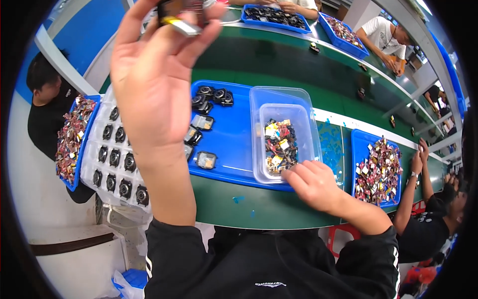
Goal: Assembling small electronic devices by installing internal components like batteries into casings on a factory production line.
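Observation:
My left hand is raised high at the upper left, its fingers closed round a small dark electronic part with a silver and yellow piece sticking out. The picture's top edge cuts off some of it. My right hand rests at the near right corner of a clear plastic container, fingers curled over its rim. Small wired components in red, black, yellow and silver lie inside that container. Whatever the right fingertips pinch, if anything, is hidden. Beneath the container is a blue tray, with several black watch cases along its left side.
A white moulded tray of watch cases stands left, beside a blue bin of wired parts. Another blue bin sits right. Across the green belt are more bins and people at work. A seated person is at far left.

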`<move>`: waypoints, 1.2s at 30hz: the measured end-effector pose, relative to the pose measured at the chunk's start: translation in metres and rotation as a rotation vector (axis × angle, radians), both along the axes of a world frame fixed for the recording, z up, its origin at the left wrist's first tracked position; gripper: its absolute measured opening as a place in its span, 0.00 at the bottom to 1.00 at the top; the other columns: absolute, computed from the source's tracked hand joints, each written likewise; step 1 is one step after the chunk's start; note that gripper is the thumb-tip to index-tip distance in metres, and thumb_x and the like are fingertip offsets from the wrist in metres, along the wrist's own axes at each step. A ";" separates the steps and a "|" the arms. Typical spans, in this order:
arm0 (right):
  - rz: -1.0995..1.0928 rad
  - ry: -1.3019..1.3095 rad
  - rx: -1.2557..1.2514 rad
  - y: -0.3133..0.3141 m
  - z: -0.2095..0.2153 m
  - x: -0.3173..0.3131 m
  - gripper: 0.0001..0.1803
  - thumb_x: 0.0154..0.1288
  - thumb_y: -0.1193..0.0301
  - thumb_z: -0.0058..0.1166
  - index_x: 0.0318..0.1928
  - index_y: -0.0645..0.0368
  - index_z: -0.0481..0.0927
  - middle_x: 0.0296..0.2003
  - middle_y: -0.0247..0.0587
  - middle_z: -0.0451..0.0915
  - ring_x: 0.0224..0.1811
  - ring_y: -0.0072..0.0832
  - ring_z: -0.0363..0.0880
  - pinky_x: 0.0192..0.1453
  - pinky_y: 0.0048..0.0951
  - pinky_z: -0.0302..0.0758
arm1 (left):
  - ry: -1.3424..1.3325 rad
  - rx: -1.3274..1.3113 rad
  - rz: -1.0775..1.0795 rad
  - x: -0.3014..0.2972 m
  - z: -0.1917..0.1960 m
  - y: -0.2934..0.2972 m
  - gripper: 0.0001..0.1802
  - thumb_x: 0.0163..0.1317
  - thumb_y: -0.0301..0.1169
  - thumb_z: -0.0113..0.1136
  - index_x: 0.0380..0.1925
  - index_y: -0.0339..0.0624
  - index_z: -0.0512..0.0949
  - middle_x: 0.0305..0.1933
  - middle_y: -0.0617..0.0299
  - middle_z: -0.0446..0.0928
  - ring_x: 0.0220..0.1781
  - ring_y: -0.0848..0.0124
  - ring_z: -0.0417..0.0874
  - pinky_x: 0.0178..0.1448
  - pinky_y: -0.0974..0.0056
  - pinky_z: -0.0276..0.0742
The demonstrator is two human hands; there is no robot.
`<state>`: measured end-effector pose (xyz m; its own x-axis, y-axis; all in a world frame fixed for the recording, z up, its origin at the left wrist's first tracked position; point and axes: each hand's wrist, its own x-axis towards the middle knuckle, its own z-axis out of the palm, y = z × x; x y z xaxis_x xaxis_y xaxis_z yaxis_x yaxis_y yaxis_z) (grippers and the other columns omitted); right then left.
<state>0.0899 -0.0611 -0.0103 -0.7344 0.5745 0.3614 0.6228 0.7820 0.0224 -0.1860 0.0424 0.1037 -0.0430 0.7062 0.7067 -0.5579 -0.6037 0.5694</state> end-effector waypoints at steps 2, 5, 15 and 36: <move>-0.002 0.074 -0.161 0.001 -0.002 -0.003 0.12 0.52 0.71 0.60 0.38 0.59 0.78 0.29 0.35 0.75 0.31 0.31 0.77 0.34 0.32 0.73 | -0.014 -0.014 -0.088 0.014 -0.009 0.004 0.21 0.65 0.19 0.52 0.59 0.28 0.69 0.44 0.50 0.79 0.54 0.54 0.83 0.59 0.60 0.83; -0.036 0.230 -0.418 0.003 0.015 -0.002 0.15 0.54 0.68 0.66 0.40 0.60 0.80 0.34 0.40 0.77 0.36 0.38 0.79 0.40 0.38 0.76 | -0.018 -0.053 -0.115 0.029 -0.022 0.009 0.21 0.65 0.18 0.52 0.58 0.28 0.69 0.44 0.50 0.79 0.53 0.54 0.83 0.59 0.61 0.83; -0.262 0.150 -0.153 0.065 0.045 0.021 0.10 0.49 0.81 0.64 0.34 0.61 0.82 0.45 0.48 0.73 0.49 0.44 0.74 0.50 0.39 0.73 | 0.000 -0.177 -0.178 0.053 -0.054 0.021 0.20 0.64 0.18 0.52 0.57 0.28 0.70 0.43 0.50 0.79 0.51 0.56 0.83 0.57 0.62 0.82; 0.104 -0.345 -0.410 0.061 0.032 -0.005 0.01 0.49 0.73 0.55 0.23 0.55 0.78 0.26 0.32 0.71 0.35 0.29 0.74 0.46 0.29 0.68 | 0.063 -0.316 -0.299 0.077 -0.071 0.005 0.19 0.61 0.16 0.52 0.55 0.28 0.71 0.43 0.50 0.79 0.48 0.61 0.83 0.53 0.65 0.82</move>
